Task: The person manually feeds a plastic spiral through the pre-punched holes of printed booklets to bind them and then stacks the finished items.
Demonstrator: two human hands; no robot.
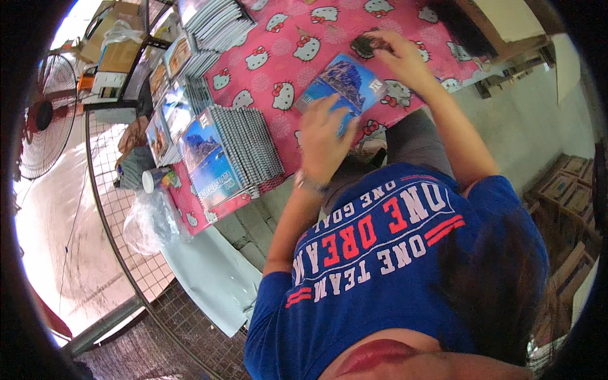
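Note:
A flat, glossy piece with a blue sea-and-rocks picture [348, 79] lies on the pink patterned table cover [253, 82] in front of me. My left hand [324, 139] rests on its near edge, fingers stretched out over the surface. Beyond its far right corner, my right hand [405, 60] has its fingers closed on a small dark rounded object [363, 45], whose kind I cannot make out. To the left stands a thick stack of matching picture pieces [212, 155], their ridged edges facing right.
More stacks [218, 25] line the table's left side. A cup [152, 182] and a clear plastic bag [152, 221] sit at the near left corner. Farther left are a wire grid [101, 145] and a fan [44, 117]. Cardboard boxes [563, 190] are piled at the right.

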